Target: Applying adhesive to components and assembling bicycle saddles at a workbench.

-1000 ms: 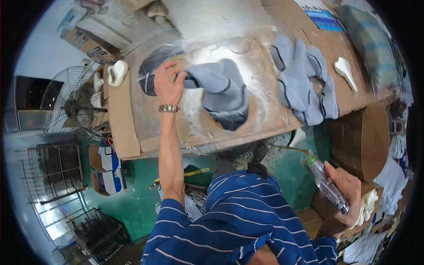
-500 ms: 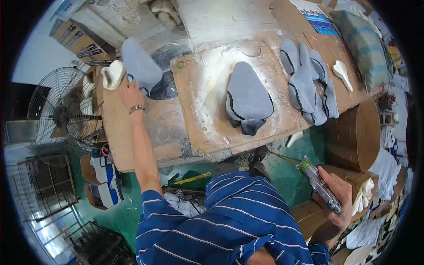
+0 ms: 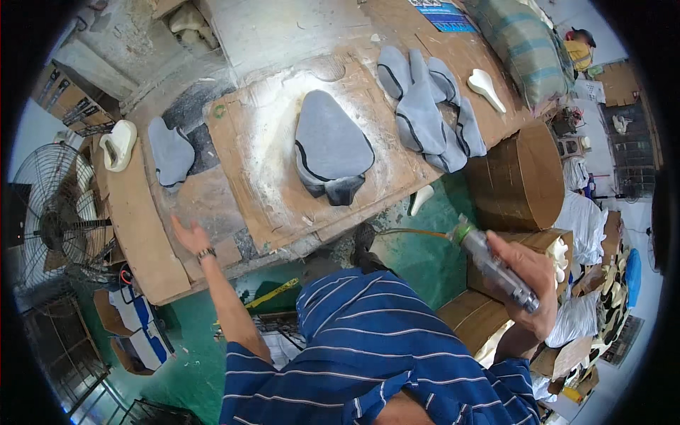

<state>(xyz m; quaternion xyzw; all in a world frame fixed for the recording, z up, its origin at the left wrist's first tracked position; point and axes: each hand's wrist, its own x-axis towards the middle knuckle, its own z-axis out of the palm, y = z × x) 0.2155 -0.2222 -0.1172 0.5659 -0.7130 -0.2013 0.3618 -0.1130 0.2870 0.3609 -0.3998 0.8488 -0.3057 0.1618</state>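
My left hand (image 3: 190, 235) is over the table's near left part, fingers stretched and holding nothing. Beyond it lies a grey bicycle saddle cover (image 3: 170, 150) with a black trim line. A wide grey saddle (image 3: 333, 131) with black piping and a dark gathered edge sits mid-table on a cardboard sheet (image 3: 234, 170) dusted with white powder. My right hand (image 3: 528, 276) is closed round a clear tube-shaped tool (image 3: 496, 265) with a green collar, off the table's front edge. A thin tan hose (image 3: 411, 231) runs to the collar.
Several grey covers (image 3: 425, 113) lie in a pile right of the saddle. A cream saddle base (image 3: 486, 88) lies beyond them; another cream piece (image 3: 119, 145) is at far left. A wire-cage fan (image 3: 53, 205) stands left; a large cardboard drum (image 3: 520, 173) stands right.
My left hand has let go of the grey cover, which now lies flat, and drawn back toward the near edge. The view has swung right; my right hand still holds the tool.
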